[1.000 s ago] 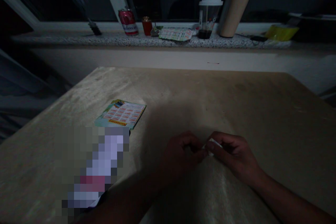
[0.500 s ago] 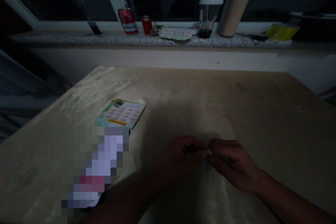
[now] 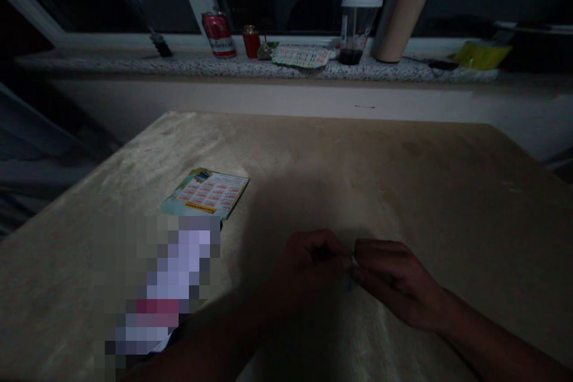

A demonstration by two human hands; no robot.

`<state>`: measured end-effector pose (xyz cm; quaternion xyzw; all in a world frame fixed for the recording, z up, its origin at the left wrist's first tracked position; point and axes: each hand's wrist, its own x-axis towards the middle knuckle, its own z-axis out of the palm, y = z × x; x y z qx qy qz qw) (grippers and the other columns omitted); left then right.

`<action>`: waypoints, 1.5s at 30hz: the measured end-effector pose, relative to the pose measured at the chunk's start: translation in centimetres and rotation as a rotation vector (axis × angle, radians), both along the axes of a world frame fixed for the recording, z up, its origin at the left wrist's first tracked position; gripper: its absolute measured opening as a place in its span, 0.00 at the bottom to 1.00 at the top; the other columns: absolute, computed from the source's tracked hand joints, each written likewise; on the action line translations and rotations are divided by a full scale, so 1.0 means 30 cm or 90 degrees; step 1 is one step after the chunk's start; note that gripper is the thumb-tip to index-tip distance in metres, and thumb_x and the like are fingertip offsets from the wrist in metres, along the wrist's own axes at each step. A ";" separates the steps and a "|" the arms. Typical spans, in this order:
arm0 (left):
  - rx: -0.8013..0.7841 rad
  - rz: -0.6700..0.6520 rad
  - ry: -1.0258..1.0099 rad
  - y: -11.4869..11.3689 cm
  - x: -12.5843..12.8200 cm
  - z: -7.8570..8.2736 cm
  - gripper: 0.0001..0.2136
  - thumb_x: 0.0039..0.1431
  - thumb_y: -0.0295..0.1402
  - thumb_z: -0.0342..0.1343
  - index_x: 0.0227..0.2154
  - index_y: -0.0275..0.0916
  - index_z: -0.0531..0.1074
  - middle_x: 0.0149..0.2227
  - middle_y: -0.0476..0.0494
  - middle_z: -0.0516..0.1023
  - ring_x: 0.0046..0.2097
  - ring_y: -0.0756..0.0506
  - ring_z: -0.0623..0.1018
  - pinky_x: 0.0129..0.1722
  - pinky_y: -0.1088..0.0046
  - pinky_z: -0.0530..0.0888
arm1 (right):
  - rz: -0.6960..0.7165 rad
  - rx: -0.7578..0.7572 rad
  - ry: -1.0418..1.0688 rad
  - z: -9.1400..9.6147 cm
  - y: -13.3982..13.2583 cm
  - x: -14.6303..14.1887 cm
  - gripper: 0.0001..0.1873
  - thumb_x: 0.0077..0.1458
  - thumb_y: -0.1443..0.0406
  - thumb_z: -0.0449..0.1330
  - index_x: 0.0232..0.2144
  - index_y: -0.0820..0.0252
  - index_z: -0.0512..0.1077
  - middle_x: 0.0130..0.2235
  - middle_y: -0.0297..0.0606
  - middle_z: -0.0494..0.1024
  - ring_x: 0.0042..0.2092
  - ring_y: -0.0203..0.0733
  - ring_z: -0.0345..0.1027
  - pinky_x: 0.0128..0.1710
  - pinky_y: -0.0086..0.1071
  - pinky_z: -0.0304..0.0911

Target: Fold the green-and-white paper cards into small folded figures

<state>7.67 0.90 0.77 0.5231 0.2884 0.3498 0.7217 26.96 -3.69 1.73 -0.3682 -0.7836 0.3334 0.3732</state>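
Low over the front of the table [image 3: 313, 149], my left hand [image 3: 313, 259] and my right hand [image 3: 394, 274] meet fingertip to fingertip. Both are closed in a pinch. Between them shows a tiny pale object [image 3: 354, 259], too small and dark to name, with a faint bluish bit below it. Fingers cover most of it, so I cannot tell which hand has the firmer hold. Left of my hands lies a printed card [image 3: 212, 191] with rows of red and white boxes. A blurred-out bright object [image 3: 179, 274] lies just in front of the card.
Along the granite windowsill [image 3: 192, 68] stand a red can [image 3: 218, 36], a red lighter-like item [image 3: 251, 43], a patterned packet [image 3: 301, 56], a lidded cup with straw [image 3: 353, 30], a cardboard tube [image 3: 405, 12] and a yellow packet [image 3: 482, 55].
My fingertips have shifted very slightly left, and my right fingers have come closer over the small pale object, so less of it shows. The card and sill items stay put.
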 end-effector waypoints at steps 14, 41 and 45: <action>0.282 0.082 0.136 0.003 -0.005 -0.006 0.11 0.61 0.35 0.61 0.45 0.39 0.73 0.38 0.44 0.77 0.38 0.47 0.77 0.39 0.70 0.75 | -0.108 -0.403 0.184 -0.030 0.014 0.012 0.24 0.64 0.50 0.59 0.22 0.59 0.67 0.20 0.28 0.62 0.23 0.31 0.52 0.23 0.29 0.47; 0.276 0.049 0.213 0.014 -0.011 0.013 0.08 0.60 0.35 0.60 0.28 0.37 0.78 0.27 0.47 0.78 0.31 0.47 0.76 0.33 0.72 0.69 | -0.155 -0.070 0.033 -0.001 0.008 0.005 0.10 0.64 0.66 0.60 0.29 0.60 0.77 0.27 0.38 0.80 0.29 0.38 0.73 0.28 0.32 0.64; 0.220 0.050 0.181 0.011 -0.007 0.024 0.08 0.60 0.35 0.60 0.28 0.37 0.78 0.27 0.47 0.78 0.32 0.47 0.76 0.34 0.72 0.69 | -0.168 -0.083 0.054 0.004 0.009 0.005 0.11 0.64 0.65 0.60 0.29 0.60 0.78 0.27 0.37 0.80 0.29 0.39 0.73 0.27 0.31 0.65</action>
